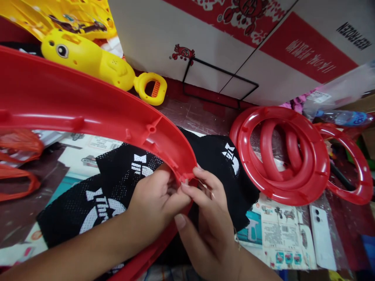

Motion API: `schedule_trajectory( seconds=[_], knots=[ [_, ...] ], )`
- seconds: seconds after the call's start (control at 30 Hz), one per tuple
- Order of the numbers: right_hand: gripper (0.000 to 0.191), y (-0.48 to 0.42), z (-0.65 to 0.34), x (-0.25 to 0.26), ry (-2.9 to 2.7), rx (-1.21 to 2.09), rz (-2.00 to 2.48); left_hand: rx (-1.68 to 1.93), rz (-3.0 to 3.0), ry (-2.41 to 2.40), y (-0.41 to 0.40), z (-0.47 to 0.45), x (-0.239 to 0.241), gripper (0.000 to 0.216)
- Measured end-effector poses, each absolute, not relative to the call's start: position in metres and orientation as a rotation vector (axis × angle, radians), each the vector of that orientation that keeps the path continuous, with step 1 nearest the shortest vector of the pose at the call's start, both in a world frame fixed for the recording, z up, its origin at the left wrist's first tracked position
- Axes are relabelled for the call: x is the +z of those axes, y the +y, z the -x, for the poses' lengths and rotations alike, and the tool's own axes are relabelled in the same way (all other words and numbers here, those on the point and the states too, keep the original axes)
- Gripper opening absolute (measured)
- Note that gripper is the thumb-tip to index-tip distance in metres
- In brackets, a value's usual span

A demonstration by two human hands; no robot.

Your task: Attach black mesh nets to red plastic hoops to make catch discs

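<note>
A large curved red plastic ring (108, 93), hollow side up with ribs and small screw posts inside, sweeps across from the left and bends down towards me. My left hand (158, 195) is closed around its near edge at the bend. At the same spot, the fingertips of my right hand (211, 222) press on the rim, close to the left thumb, while the right thumb stands apart below. Whether anything small is between those fingertips is hidden. Beneath the ring lies black mesh fabric (117, 183) with white lettering.
More red rings (285, 193) are piled at the right, near a water bottle (342, 117) and a white phone (322, 234). A yellow toy (88, 58) and a black wire stand (219, 64) are farther back, before white cartons (164, 23). Orange plastic bags (20, 144) lie left.
</note>
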State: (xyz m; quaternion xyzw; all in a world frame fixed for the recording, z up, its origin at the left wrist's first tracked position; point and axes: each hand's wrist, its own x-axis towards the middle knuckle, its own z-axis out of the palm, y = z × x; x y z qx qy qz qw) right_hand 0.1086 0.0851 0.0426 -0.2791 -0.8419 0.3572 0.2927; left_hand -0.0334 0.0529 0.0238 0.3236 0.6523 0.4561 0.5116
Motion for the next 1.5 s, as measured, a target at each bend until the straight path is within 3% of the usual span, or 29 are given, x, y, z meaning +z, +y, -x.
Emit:
schedule_trajectory(
  seconds=[0.67,0.73,0.87,0.97,1.07,1.3,1.5],
  knots=[
    [0.046,0.093,-0.106,0.029,-2.226,0.958,0.713,1.253,-0.767,1.511,0.055,0.029,0.017,0.003],
    [0.043,0.096,-0.108,0.03,-2.209,0.998,0.729,1.27,-0.75,1.46,0.055,0.029,0.017,0.004],
    [0.019,0.108,-0.112,0.034,-2.086,0.967,0.889,1.272,-0.751,1.333,0.057,0.03,0.017,0.004],
    [0.024,0.121,-0.113,0.038,-1.993,0.839,1.019,1.216,-0.716,1.286,0.057,0.029,0.017,0.006],
    [0.029,0.137,-0.111,0.045,-2.211,0.751,0.91,1.194,-0.683,1.213,0.056,0.029,0.016,0.009],
    [0.009,0.162,-0.103,0.062,-2.638,0.578,0.51,1.201,-0.67,1.186,0.056,0.028,0.011,0.009],
    [0.016,0.165,-0.095,0.077,-2.858,0.629,0.526,1.176,-0.676,1.149,0.058,0.028,0.009,0.006]
  ],
)
